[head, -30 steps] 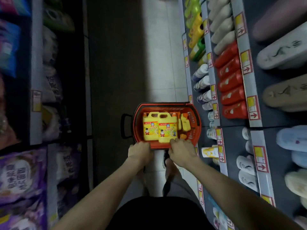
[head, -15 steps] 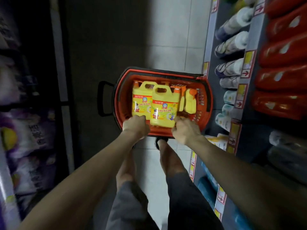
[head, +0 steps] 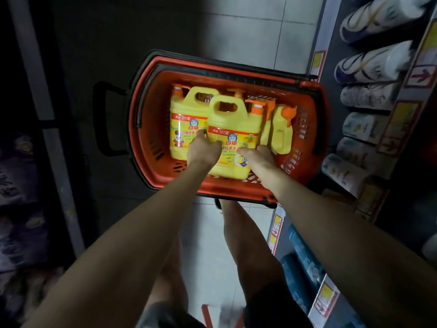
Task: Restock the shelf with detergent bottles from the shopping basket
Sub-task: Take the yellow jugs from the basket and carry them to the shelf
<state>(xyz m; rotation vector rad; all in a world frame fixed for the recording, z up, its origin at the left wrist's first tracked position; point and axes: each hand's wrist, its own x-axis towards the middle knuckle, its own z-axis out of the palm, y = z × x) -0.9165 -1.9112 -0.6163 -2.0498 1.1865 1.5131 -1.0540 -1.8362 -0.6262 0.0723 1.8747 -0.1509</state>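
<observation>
Orange plastic shopping basket [head: 151, 129] sits on the tiled floor just ahead of both hands. Inside it, a yellow handled detergent jug with a red-banded label [head: 233, 129] is clasped low on its body: the left hand [head: 203, 151] grips its left edge, the right hand [head: 256, 156] its right lower corner. A second yellow jug [head: 183, 121] stands beyond the left hand, a smaller yellow pump bottle [head: 281, 132] beyond the right. Shelved white bottles [head: 369, 67] lie further right.
</observation>
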